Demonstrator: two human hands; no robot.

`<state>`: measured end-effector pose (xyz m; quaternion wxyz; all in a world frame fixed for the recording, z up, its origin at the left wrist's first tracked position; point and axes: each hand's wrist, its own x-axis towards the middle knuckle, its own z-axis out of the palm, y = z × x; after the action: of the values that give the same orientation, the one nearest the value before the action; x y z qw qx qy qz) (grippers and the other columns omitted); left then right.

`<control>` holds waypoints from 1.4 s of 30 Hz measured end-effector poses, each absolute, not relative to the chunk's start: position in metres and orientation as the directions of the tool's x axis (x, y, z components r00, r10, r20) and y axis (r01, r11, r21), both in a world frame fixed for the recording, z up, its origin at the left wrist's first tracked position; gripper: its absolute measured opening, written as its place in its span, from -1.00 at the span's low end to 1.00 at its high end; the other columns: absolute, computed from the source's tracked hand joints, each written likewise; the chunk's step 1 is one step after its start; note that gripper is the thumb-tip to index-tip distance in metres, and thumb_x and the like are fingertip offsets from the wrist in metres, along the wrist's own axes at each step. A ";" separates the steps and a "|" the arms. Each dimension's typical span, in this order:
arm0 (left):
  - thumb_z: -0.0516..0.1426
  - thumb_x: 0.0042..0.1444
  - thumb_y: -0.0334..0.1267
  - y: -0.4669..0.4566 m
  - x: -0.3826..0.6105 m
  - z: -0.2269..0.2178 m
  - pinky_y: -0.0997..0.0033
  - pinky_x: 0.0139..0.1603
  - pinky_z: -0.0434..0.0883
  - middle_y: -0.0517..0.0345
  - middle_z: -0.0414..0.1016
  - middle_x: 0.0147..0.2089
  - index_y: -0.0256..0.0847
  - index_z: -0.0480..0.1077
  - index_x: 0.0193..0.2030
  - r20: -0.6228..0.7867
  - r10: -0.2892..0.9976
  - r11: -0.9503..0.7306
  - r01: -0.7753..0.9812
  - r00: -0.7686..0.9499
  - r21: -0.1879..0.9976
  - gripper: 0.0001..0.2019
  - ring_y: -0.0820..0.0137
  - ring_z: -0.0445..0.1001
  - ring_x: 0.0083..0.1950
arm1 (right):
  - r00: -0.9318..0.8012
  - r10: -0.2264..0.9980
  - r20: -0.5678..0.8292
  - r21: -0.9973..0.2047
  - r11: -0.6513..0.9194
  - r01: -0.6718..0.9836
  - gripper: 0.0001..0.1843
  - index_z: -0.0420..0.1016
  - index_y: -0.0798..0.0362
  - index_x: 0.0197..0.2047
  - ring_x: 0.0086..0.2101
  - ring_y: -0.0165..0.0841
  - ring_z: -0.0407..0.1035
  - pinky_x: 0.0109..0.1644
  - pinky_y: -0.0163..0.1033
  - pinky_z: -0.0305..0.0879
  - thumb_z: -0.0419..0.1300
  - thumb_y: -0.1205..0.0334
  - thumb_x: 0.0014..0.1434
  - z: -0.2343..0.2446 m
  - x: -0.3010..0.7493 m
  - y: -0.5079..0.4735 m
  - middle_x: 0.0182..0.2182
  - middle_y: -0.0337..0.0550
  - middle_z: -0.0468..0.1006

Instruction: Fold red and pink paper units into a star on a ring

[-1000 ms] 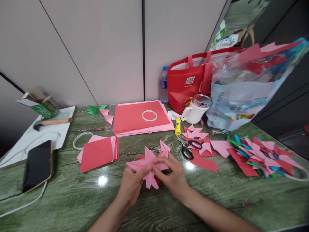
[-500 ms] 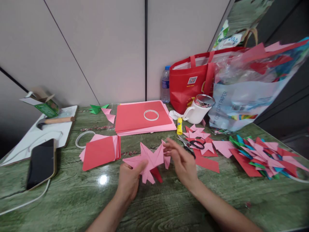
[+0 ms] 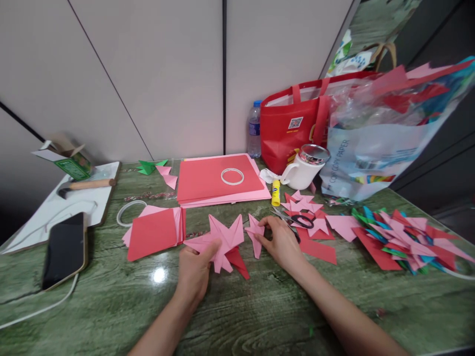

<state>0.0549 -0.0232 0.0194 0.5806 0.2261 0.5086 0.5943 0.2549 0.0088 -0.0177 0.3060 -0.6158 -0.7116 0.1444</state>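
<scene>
While creases line it, the pink star [image 3: 227, 241] has sharp upper points.

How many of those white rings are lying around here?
2 for certain: one on the large red sheet, another beside the smaller paper stack. A white curve by the right-hand paper pile may be a third, mostly hidden.

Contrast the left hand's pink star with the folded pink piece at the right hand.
The pink star is larger; the folded pink piece is smaller and narrower. The left hand holds the pink star; the folded pink piece is at the right hand. Both are creased pink paper.
</scene>
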 end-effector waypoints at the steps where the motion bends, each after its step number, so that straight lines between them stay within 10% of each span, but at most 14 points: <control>1: 0.37 -0.39 -0.38 -0.023 0.055 0.019 0.43 -0.44 0.41 0.06 0.58 -0.49 -0.37 0.51 -0.53 -0.316 0.921 0.186 -0.456 -0.228 0.870 -0.79 0.37 0.48 -0.48 | -0.041 0.971 0.236 -0.598 0.179 0.781 -0.77 0.36 0.04 -0.28 -0.35 -0.25 0.36 -0.32 -0.20 0.26 0.25 0.29 -0.07 -0.017 0.255 0.009 -0.39 -0.17 0.45; 8: 0.37 -0.39 -0.37 -0.019 0.053 0.017 0.41 -0.42 0.41 0.07 0.57 -0.49 -0.36 0.51 -0.54 -0.296 0.918 0.158 -0.443 -0.263 0.883 -0.81 0.36 0.48 -0.48 | 0.001 0.995 0.103 -0.773 0.079 0.629 -0.88 0.41 0.06 -0.34 -0.55 -0.36 0.32 -0.48 -0.28 0.19 0.19 0.25 -0.01 -0.006 0.260 0.012 -0.56 -0.27 0.44; 16: 0.36 -0.36 -0.35 -0.019 0.052 0.015 0.34 -0.32 0.43 0.03 0.59 -0.46 -0.38 0.52 -0.51 -0.284 0.907 0.137 -0.421 -0.310 0.897 -0.79 0.31 0.51 -0.42 | -0.199 0.980 0.003 -0.991 -0.023 -0.129 -0.51 0.22 -0.03 -0.12 -0.50 -0.41 0.40 -0.52 -0.33 0.37 0.32 0.16 -0.11 0.021 0.239 0.000 -0.36 -0.24 0.51; 24: 0.34 -0.25 -0.32 -0.027 0.058 0.011 0.41 -0.39 0.41 0.05 0.58 -0.46 -0.37 0.53 -0.50 -0.272 0.939 0.179 -0.379 -0.209 0.908 -0.84 0.36 0.48 -0.47 | -0.164 0.982 0.099 -0.993 0.088 -0.074 -0.49 0.22 -0.17 0.07 -0.41 -0.44 0.38 -0.52 -0.33 0.44 0.21 0.23 0.04 0.017 0.216 -0.020 0.02 -0.09 0.26; 29: 0.34 -0.27 -0.33 -0.028 0.061 0.011 0.42 -0.36 0.41 0.06 0.58 -0.45 -0.36 0.55 -0.43 -0.268 0.938 0.167 -0.391 -0.219 0.905 -0.81 0.36 0.49 -0.42 | -0.143 0.985 0.098 -0.995 0.093 -0.039 -0.74 0.46 -0.07 -0.14 -0.40 -0.42 0.33 -0.50 -0.34 0.44 0.21 0.24 0.03 0.010 0.212 -0.021 -0.15 -0.13 0.29; 42: 0.35 -0.32 -0.32 -0.028 0.061 0.015 0.42 -0.42 0.44 0.05 0.57 -0.49 -0.38 0.53 -0.49 -0.317 0.913 0.184 -0.438 -0.255 0.880 -0.79 0.36 0.49 -0.46 | -0.071 0.997 0.040 -0.999 0.038 -0.026 -0.63 0.45 -0.01 -0.19 -0.46 -0.43 0.27 -0.48 -0.35 0.33 0.36 0.24 -0.14 -0.003 0.208 -0.023 -0.33 -0.22 0.33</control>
<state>0.0612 -0.0278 0.0152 0.5661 0.2283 0.5209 0.5967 0.2081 -0.0229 -0.0025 0.4973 -0.4658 -0.5212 0.5139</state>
